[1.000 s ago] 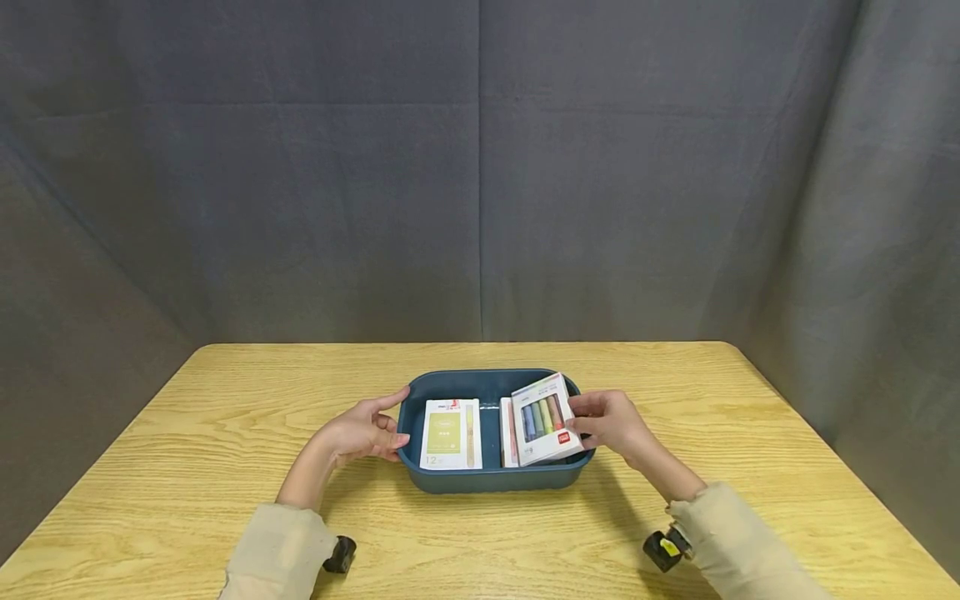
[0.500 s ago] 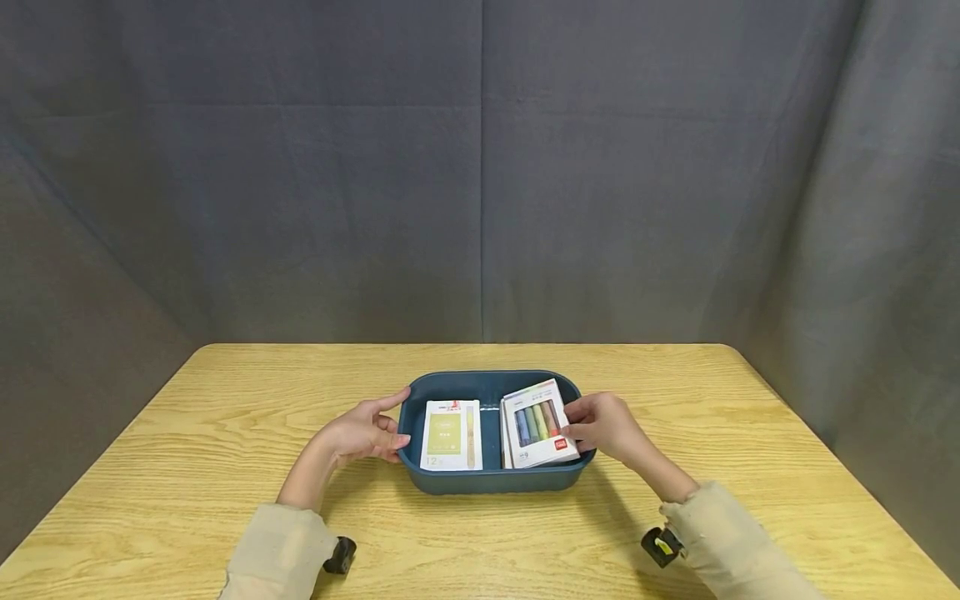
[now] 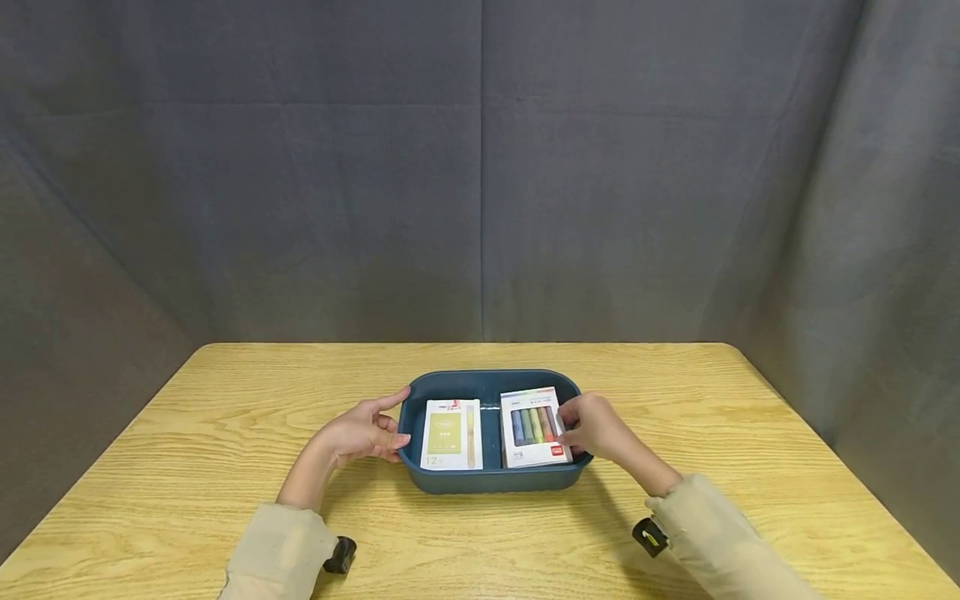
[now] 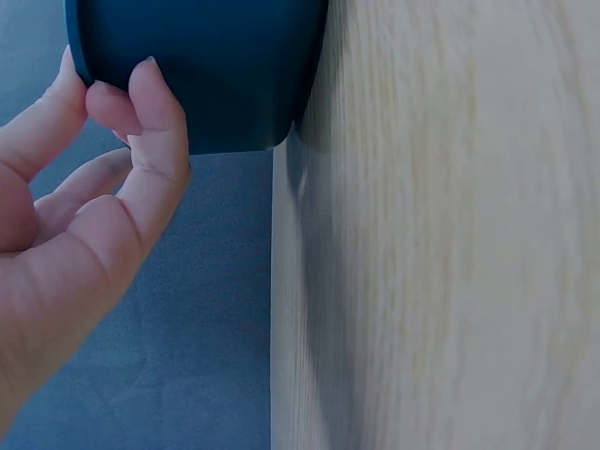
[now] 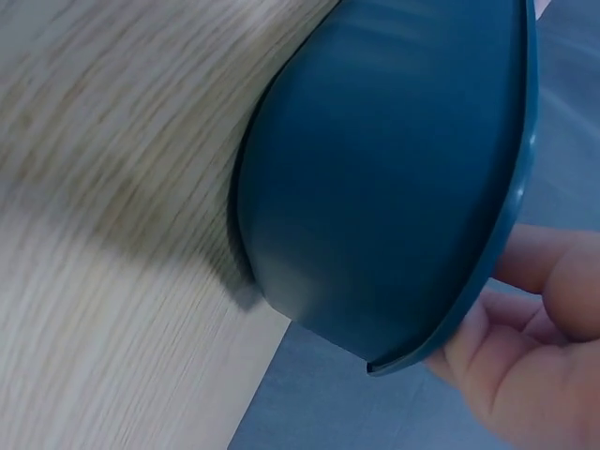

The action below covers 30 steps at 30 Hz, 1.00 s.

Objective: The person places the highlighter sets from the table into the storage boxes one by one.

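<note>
A dark blue oblong bin (image 3: 491, 482) with two compartments stands on the table. My left hand (image 3: 367, 431) holds its left end, thumb at the rim and fingers bent against the outer wall, as the left wrist view shows. In the right compartment lies a white box of thick coloured sticks (image 3: 531, 454), its window facing up. At that box's right edge, my right hand (image 3: 592, 425) pinches it, reaching over the bin's right rim; those fingertips are partly hidden. A white and yellow-green box (image 3: 448, 437) marked 12 lies in the left compartment.
The bin rests on a wood-grain table (image 3: 300, 375). Behind and at both sides hangs a grey curtain (image 3: 480, 167). A black wrist device (image 3: 341, 554) is on the left sleeve, another black device (image 3: 649, 537) on the right.
The right hand has moved left and lowered the box of coloured sticks from a tilt to lying nearly straight over the box beneath it. The left hand and bin have stayed put.
</note>
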{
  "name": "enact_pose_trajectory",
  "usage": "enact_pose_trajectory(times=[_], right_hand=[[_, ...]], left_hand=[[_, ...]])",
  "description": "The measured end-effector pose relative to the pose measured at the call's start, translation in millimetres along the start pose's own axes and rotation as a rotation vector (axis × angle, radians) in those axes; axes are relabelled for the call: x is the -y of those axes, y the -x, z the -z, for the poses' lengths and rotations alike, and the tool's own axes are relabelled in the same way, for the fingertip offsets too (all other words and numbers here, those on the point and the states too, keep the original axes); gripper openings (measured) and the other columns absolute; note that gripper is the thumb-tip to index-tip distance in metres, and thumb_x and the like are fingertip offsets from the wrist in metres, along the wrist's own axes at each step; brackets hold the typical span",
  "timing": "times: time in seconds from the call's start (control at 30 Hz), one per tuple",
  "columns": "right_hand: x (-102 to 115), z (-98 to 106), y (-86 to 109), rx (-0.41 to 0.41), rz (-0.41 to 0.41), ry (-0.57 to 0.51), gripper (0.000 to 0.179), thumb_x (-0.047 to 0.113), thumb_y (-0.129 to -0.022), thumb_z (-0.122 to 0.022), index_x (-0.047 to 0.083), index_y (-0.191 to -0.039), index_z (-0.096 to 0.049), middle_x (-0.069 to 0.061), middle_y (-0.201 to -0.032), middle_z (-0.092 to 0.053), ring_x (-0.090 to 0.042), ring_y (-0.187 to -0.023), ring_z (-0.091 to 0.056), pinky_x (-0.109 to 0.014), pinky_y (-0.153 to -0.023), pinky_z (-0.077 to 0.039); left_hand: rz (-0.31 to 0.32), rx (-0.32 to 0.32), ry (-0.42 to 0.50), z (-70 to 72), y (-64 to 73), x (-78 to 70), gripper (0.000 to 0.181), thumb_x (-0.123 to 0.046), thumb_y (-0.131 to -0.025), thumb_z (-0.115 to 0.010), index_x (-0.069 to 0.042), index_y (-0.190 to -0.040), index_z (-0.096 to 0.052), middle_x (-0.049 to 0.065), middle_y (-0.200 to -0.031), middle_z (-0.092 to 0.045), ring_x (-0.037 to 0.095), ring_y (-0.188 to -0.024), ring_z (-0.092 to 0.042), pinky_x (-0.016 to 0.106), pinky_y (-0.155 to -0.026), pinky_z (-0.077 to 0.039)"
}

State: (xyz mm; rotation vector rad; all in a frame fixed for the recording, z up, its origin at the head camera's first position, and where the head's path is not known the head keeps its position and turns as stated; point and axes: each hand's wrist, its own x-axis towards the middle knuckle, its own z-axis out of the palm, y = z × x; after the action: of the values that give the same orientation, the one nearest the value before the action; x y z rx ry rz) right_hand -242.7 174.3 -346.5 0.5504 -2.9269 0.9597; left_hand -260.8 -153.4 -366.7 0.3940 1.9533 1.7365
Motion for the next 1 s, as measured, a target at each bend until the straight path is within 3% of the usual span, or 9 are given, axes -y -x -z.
enact_pose_trajectory(times=[0.07,0.3,0.5,0.73,1.0], right_hand=[[0.1,-0.3,-1.2,0.007,0.022,0.033,0.019,-0.011,-0.069,-0.067,0.001,-0.061,-0.054,-0.001,-0.057,-0.052,-0.009,-0.047,-0.048,-0.022,-0.043,-0.042],[1.7,-4.2,-6.3,0.02,-0.011,0.124,0.011,-0.01,-0.068,-0.069,-0.003,-0.071,-0.06,-0.003,-0.061,-0.052,-0.011,-0.054,-0.043,-0.022,-0.047,-0.037],[3.8,-5.7,-7.5,0.02,-0.018,0.169,0.017,-0.009,-0.066,-0.07,-0.001,-0.064,-0.056,0.0,-0.057,-0.043,-0.012,-0.054,-0.037,-0.022,-0.047,-0.03],[3.0,-8.4,-7.0,0.014,0.038,0.252,0.021,-0.009,-0.067,-0.069,0.001,-0.06,-0.052,0.002,-0.054,-0.036,-0.013,-0.052,-0.031,-0.022,-0.048,-0.025],[2.5,-8.8,-3.6,0.001,0.057,0.196,0.022,-0.007,-0.075,-0.062,0.003,-0.059,-0.051,0.003,-0.053,-0.031,-0.01,-0.05,-0.028,-0.021,-0.046,-0.023]], left_hand=[[-0.003,0.003,-0.003,0.0,-0.2,0.1,0.078,0.01,-0.081,-0.056,-0.001,-0.142,-0.008,0.004,-0.066,-0.04,0.013,-0.055,-0.05,0.037,-0.068,-0.05],[-0.013,0.017,0.0,1.3,-0.7,1.8,0.078,0.011,-0.082,-0.055,0.0,-0.142,-0.007,0.003,-0.064,-0.04,0.013,-0.055,-0.05,0.035,-0.066,-0.05],[-0.01,0.014,0.0,1.6,0.5,1.7,0.078,0.01,-0.082,-0.056,0.0,-0.142,-0.007,0.003,-0.065,-0.04,0.013,-0.055,-0.049,0.037,-0.068,-0.05],[-0.009,0.012,-0.001,1.5,1.7,2.2,0.079,0.01,-0.082,-0.056,0.0,-0.142,-0.007,0.003,-0.065,-0.04,0.013,-0.056,-0.049,0.037,-0.068,-0.05],[-0.006,-0.007,-0.036,1.3,0.0,0.8,0.079,0.009,-0.081,-0.057,0.0,-0.142,-0.008,0.004,-0.066,-0.04,0.014,-0.055,-0.05,0.036,-0.067,-0.05]])
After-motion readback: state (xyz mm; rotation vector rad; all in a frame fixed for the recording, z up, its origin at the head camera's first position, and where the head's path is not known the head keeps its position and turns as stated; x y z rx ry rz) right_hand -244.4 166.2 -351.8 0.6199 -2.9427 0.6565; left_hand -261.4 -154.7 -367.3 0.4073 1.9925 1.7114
